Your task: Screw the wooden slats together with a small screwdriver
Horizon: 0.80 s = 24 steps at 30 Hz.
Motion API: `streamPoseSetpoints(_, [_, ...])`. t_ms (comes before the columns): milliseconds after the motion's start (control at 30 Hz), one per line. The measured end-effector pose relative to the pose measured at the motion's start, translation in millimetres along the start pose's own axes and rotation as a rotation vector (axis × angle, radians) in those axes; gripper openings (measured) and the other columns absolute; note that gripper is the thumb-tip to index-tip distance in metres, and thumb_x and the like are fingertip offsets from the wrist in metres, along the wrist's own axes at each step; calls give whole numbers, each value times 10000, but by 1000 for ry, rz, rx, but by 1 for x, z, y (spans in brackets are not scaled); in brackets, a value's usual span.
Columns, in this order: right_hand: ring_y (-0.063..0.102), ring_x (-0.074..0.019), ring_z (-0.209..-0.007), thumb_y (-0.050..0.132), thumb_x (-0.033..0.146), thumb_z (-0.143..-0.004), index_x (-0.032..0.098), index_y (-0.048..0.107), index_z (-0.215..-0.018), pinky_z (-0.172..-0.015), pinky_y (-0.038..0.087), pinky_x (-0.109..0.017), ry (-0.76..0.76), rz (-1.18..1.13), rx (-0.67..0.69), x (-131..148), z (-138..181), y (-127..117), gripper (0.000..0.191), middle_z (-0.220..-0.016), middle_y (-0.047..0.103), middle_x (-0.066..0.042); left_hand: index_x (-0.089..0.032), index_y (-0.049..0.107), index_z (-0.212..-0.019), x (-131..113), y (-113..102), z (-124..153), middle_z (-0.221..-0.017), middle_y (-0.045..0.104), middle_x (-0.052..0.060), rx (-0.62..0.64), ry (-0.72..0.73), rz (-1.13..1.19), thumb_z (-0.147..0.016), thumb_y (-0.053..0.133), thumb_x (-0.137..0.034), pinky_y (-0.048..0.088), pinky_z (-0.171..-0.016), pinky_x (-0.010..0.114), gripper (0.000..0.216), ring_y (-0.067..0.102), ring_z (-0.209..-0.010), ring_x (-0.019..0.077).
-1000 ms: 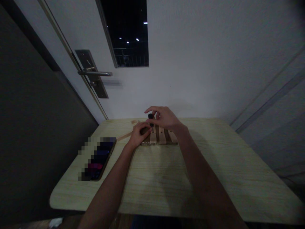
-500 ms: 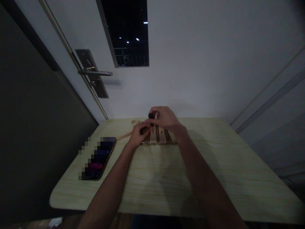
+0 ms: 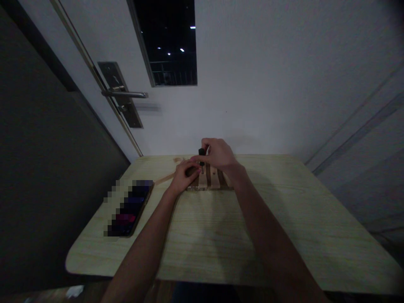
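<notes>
My right hand (image 3: pixel 221 156) is closed around the black handle of a small screwdriver (image 3: pixel 202 152), held upright. Its metal shaft points down at a pale wooden slat (image 3: pixel 202 182) with its tip at the slat's upper part. My left hand (image 3: pixel 182 174) rests at the left side of the same piece, thumb and forefinger drawn together close to the screwdriver's tip; what they pinch, if anything, is too small to make out. A second pale slat (image 3: pixel 215 181) with a dark hole lies to the right. Both slats lie across a brown wooden base (image 3: pixel 193 184), partly covered by my hands.
On the light wood-grain table (image 3: pixel 202 235), a phone (image 3: pixel 137 206), partly pixelated, lies at the left. A thin wooden strip (image 3: pixel 164 179) reaches from beside it toward my left hand. Behind the table stands a white door (image 3: pixel 252 84) with a metal handle (image 3: pixel 129 94).
The screwdriver's handle and my right fingers have shifted slightly to the right, and the fingers' grip has changed a little. My left hand stays in place.
</notes>
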State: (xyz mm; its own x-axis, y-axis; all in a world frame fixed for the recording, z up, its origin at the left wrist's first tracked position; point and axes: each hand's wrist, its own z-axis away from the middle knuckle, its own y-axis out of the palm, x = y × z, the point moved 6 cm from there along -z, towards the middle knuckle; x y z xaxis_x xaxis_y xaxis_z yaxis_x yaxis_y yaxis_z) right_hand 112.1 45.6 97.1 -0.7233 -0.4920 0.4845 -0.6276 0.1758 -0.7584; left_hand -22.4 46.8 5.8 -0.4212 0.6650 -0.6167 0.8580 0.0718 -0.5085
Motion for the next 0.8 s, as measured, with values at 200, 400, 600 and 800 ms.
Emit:
streamPoseSetpoints(200, [419, -109, -619, 649, 560, -690, 191, 457, -638, -593, 282, -255, -70, 12, -48, 2, -1, 2, 419, -689, 518, 0, -176, 666, -868, 5, 1, 2, -936, 685, 74, -1, -14, -33, -794, 626, -315, 457, -851, 386, 162, 605, -918, 226])
streamPoseSetpoints(400, [367, -112, -601, 603, 594, -717, 196, 437, -610, -576, 239, -264, -54, 83, -47, 5, -1, 1, 444, -652, 478, 6, -183, 664, -881, 8, 2, 3, -934, 693, 68, 5, -28, -20, -793, 629, -315, 460, -856, 392, 162, 616, -910, 226])
streamPoseSetpoints(600, [387, -127, -640, 537, 566, -795, 191, 504, -668, -591, 244, -272, -91, 148, -37, 10, 1, 1, 397, -714, 510, -23, -186, 652, -869, 2, 1, 1, -946, 689, 64, 22, -10, 4, -803, 613, -315, 452, -865, 391, 150, 608, -915, 224])
streamPoseSetpoints(800, [402, -121, -649, 616, 517, -756, 188, 462, -628, -606, 272, -265, -111, 103, -29, 9, -2, 4, 385, -690, 504, -10, -188, 661, -878, 2, 0, 1, -948, 691, 67, 15, -11, -14, -796, 619, -324, 452, -858, 388, 164, 606, -921, 232])
